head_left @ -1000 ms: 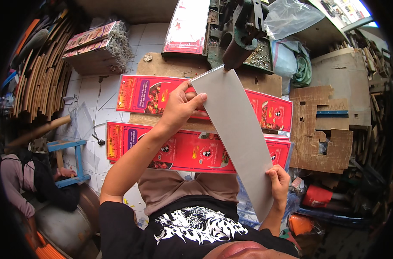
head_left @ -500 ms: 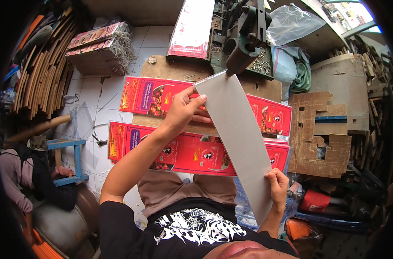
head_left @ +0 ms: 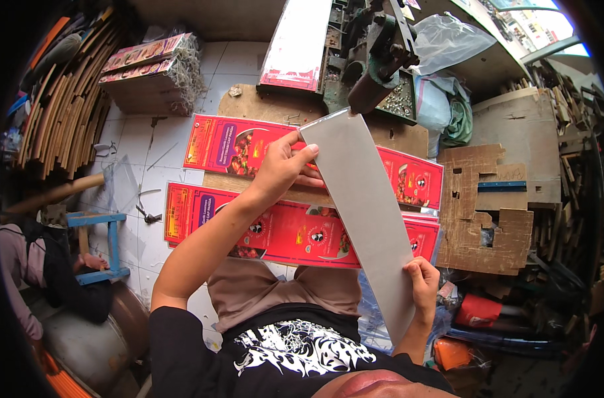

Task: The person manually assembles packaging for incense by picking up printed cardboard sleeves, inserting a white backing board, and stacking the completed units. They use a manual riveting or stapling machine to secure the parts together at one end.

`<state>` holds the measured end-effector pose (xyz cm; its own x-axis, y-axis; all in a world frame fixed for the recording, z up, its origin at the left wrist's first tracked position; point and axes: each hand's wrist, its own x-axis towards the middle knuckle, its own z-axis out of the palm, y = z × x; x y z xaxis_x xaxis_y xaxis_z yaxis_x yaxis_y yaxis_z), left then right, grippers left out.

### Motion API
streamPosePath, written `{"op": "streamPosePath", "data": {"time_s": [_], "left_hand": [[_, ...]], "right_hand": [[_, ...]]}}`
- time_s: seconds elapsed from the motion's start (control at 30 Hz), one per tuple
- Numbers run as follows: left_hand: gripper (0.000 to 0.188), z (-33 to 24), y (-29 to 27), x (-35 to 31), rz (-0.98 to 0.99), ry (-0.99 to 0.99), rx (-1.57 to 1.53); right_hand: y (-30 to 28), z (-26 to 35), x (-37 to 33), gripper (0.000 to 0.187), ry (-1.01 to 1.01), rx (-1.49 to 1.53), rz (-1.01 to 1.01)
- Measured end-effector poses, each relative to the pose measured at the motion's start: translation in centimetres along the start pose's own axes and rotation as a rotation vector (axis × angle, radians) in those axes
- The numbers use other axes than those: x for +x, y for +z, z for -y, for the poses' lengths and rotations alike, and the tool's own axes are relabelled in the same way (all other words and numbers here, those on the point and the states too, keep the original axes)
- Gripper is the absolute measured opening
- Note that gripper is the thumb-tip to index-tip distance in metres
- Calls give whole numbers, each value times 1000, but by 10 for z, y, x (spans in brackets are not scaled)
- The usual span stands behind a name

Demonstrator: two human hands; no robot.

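Observation:
A long strip of board [head_left: 363,199], plain grey on the face toward me, lies slantwise between my two hands. Its far corner sits right under the dark metal head of a press [head_left: 372,89]; whether they touch I cannot tell. My left hand [head_left: 285,166] grips the board's left edge near that far end, thumb on top and fingers beneath. Lower down, my right hand [head_left: 421,284] pinches the right edge near my body. Under the board, one red printed panel [head_left: 212,147] lies across the wooden worktop [head_left: 249,99], and a stack of red printed panels [head_left: 289,233] lies closer to my lap.
Beside the press stand a tray of small metal parts [head_left: 399,99] and another pile of panels [head_left: 299,46]. Tied bundles [head_left: 146,79] rest on the tiled floor to the left. A person's hand [head_left: 91,262] shows by a blue frame [head_left: 115,245]. Cut brown board [head_left: 481,199] lies at right.
The whole view has shifted very slightly. Both hands keep the same hold on the board, and its far corner remains under the press head.

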<state>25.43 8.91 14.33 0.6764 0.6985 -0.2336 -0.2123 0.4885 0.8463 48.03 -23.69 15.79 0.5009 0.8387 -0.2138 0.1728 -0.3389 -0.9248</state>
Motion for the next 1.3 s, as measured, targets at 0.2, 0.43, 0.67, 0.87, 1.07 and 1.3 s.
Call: {"op": "streamPosePath", "data": {"time_s": [0.2, 0.43, 0.67, 0.87, 1.07, 1.3], "left_hand": [[38, 1, -1, 1, 36, 14, -4], [40, -1, 0, -1, 30, 28, 6], [40, -3, 2, -4, 20, 57, 32], [38, 0, 2, 1, 25, 27, 19], [40, -2, 2, -1, 25, 32, 11], [41, 2, -1, 0, 26, 32, 8]], "right_hand": [[-1, -1, -2, 29, 15, -10, -9], [0, -1, -2, 29, 0, -17, -11], [1, -2, -2, 29, -2, -19, -14], [-1, -4, -2, 29, 6, -30, -15], [0, -2, -2, 30, -5, -20, -22], [-1, -4, -2, 30, 8, -2, -14]]}}
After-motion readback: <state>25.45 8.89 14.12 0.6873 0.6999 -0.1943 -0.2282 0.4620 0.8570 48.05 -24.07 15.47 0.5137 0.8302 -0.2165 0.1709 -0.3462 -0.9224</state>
